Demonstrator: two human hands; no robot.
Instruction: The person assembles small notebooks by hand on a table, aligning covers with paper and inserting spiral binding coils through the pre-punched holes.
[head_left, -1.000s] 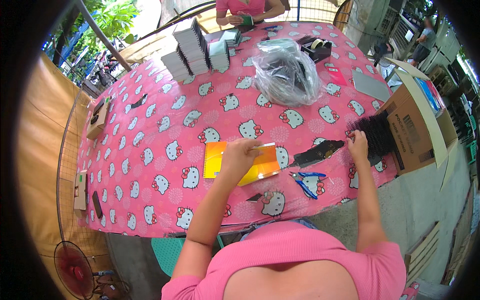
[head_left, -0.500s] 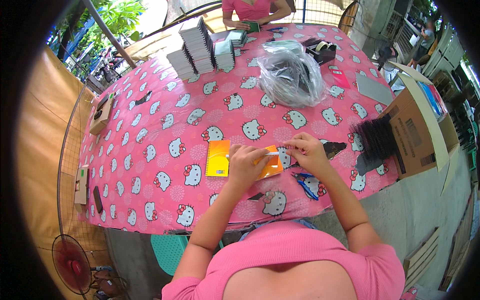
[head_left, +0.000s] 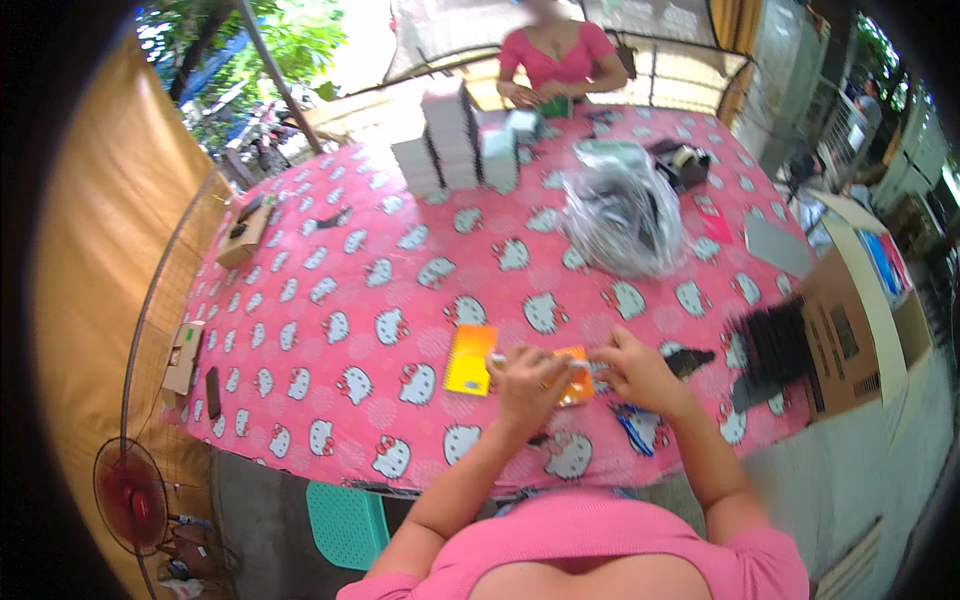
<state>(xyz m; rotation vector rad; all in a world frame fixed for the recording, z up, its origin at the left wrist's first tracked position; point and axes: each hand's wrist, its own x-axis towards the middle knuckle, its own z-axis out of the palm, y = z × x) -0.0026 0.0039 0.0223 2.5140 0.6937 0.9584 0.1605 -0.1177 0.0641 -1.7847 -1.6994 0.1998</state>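
Observation:
A small notebook with a yellow-orange cover [head_left: 468, 362] lies in front of me; an orange part [head_left: 578, 390] shows to the right of my left hand. My left hand [head_left: 528, 388] is closed over the notebook's middle, fingers bent along a thin pale strip that looks like its spine. At the right end of that strip, my right hand [head_left: 642, 374] pinches with thumb and fingers; what is between them is too small and blurred to name. Blue-handled pliers [head_left: 634, 430] lie just below my right hand. Behind that hand is a dark scrap [head_left: 688, 360].
Black spiral coils [head_left: 768, 350] lie beside an open cardboard box [head_left: 850, 330] at right. Farther back are a clear plastic bag [head_left: 625, 220], notebook stacks [head_left: 455, 140], a tape dispenser [head_left: 682, 165] and a grey sheet [head_left: 776, 244]. Across the table, a person [head_left: 560, 60] handles a green notebook.
The view has tilted up, so the table sits lower and farther right in the picture. My hands stay at the notebook; the right thumb and fingers have shifted slightly closer to the left hand.

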